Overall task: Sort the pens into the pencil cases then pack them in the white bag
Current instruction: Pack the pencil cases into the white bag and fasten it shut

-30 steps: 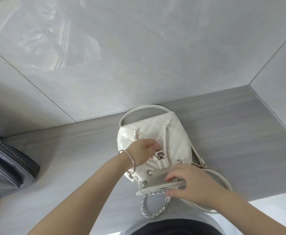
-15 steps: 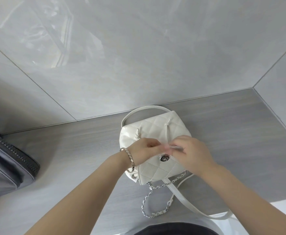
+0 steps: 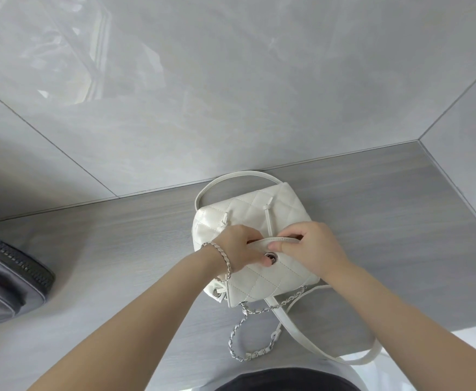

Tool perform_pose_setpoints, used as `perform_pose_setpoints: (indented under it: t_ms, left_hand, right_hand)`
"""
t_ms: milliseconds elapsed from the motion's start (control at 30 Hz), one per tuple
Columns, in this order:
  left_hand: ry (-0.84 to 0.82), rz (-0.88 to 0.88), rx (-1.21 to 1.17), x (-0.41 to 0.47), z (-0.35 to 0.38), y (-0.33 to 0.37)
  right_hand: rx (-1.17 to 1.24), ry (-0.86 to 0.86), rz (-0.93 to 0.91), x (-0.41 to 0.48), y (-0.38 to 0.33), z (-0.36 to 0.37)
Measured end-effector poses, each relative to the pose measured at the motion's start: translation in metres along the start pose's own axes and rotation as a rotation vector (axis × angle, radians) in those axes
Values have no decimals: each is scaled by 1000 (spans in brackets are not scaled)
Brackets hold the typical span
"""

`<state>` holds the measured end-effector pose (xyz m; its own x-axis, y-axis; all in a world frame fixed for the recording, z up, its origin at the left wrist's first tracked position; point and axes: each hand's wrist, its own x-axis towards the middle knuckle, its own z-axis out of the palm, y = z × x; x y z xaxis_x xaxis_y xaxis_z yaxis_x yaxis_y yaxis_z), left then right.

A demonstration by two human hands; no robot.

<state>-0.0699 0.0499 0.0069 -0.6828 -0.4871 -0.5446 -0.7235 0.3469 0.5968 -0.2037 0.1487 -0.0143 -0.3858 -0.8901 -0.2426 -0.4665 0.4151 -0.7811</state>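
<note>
Flap [image 3: 273, 280] now lies folded over the white bag [image 3: 276, 204]; left hand [image 3: 236, 246] and right hand [image 3: 310, 246] pinch its edge (fingers [image 3: 280, 246] curled), so pressing squarely on the snap [image 3: 272, 255] should fasten it.

White bag [image 3: 262, 215]: quilted diamond stitching, silver chain [image 3: 255, 328] and silver eyelet [image 3: 272, 255]. Counter [image 3: 386, 221]: grey wood-grain streaks. Wall [image 3: 231, 94]: pale grey marbled tile; dark grey case [image 3: 2, 280] at left.

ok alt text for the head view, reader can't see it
A left hand and right hand pinch the flap edge of a white quilted bag on a grey table, by its round clasp. A dark zipped case lies far left.
</note>
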Motion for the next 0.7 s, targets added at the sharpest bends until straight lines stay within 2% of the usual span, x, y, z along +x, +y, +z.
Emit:
perform_pose_setpoints:
  t_ms: [133,300,533,700]
  left_hand:
    - [-21,20,21,-2,0,0]
    - [37,7,-9,-5,10,-1]
    - [162,-85,-227,-2,24,-4]
    - [158,-132,-331,5,23,-5]
  right_hand:
    - [-27,88,-109,-7,11,7]
    - [94,41,-169,-15,21,8]
    - [119,109,-139,-13,24,18]
    - [155,70,-119,-3,25,13]
